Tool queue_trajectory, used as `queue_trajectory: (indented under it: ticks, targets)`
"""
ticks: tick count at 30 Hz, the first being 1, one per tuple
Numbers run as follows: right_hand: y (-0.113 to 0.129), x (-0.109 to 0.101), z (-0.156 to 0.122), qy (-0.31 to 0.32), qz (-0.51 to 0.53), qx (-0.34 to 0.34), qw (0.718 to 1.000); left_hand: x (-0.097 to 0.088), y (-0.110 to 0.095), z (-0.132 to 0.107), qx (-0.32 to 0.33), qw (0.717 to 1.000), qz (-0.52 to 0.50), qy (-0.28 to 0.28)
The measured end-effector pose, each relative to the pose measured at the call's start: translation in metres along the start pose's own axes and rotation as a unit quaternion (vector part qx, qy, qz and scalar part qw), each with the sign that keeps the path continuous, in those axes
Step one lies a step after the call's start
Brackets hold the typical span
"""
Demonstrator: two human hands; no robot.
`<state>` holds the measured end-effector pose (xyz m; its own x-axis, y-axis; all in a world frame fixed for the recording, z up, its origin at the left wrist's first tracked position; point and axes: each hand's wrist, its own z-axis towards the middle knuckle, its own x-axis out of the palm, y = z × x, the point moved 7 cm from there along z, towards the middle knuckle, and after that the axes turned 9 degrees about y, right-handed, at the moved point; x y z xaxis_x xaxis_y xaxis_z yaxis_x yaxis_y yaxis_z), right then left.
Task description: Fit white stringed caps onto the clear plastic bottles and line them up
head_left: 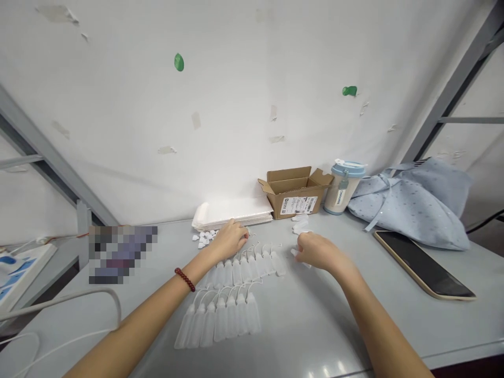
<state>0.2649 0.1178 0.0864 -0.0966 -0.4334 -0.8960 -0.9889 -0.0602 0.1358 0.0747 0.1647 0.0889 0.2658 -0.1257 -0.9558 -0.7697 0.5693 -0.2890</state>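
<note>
Grip check: right hand (317, 251) looks pinched shut on a small white piece (294, 253), maybe a cap, while left hand (232, 239) rests on the upper bottle row (252, 265) on the counter (315, 315), its grip unclear, so I'd say mid-lineup, and the next move needs neat placing by the row's end.

One head-worn camera looks forward and down, close over the left hand (230, 239) and right hand (317, 251), toward the white wall (236, 105).
</note>
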Motion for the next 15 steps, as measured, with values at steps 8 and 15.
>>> queue_trajectory:
  ticks: [8,15]
  targets:
    - [-0.001,-0.001,-0.001,-0.022,-0.012,0.000,1.000,-0.021,0.019,-0.008,-0.048,0.967,-0.226,-0.110]
    - [0.009,-0.012,-0.010,-0.098,0.004,-0.009,0.995,-0.037,0.039,-0.057,-0.100,0.868,-0.453,-0.177]
